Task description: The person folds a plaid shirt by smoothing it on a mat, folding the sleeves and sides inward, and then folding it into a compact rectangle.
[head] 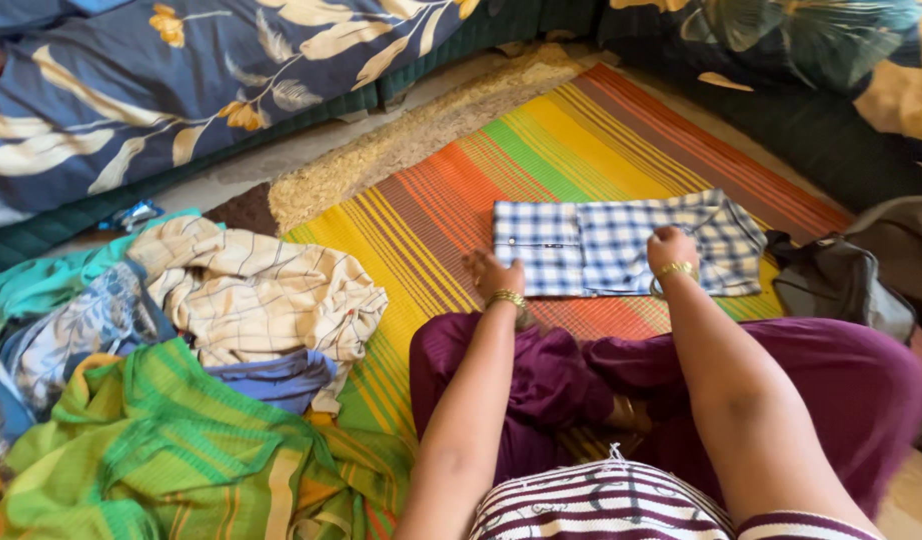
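Observation:
A blue and white checked shirt [621, 245] lies folded flat on a striped, many-coloured mat [541, 150] in front of my crossed legs in purple trousers. My left hand [493, 272] rests with fingers spread at the shirt's near left corner, touching the mat and the cloth's edge. Pressed down on the shirt's near middle is my right hand [671, 245], knuckles up and fingers curled. Both wrists carry gold bangles.
A heap of loose clothes [181, 380] lies to my left: a cream checked cloth, blue pieces, a green striped fabric. A dark grey bag [841, 285] sits at the right. Floral cushions [161, 90] line the far side and back right.

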